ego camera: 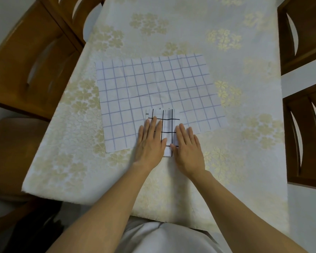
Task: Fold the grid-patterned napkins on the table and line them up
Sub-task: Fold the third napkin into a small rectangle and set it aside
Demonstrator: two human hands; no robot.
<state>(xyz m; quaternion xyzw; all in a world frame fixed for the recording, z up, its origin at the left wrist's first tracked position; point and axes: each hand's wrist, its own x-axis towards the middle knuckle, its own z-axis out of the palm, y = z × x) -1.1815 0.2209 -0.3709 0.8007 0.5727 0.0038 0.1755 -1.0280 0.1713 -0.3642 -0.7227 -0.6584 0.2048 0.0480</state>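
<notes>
Folded black-grid napkin (167,125) sits at 6 o'clock on the open blue-grid napkin (153,84), overlapping its near edge, long axis 12–6. Left hand (150,141) lies flat on its 9 o'clock side and right hand (186,145) flat on its 3 o'clock side. Fingers are straight and pressing, nothing is gripped. The open napkin lies at 12 from both hands, long axis 9–3, about equally near to each. Likely next: slide the folded one clear, probably toward 3 or 9, before folding the open one.
</notes>
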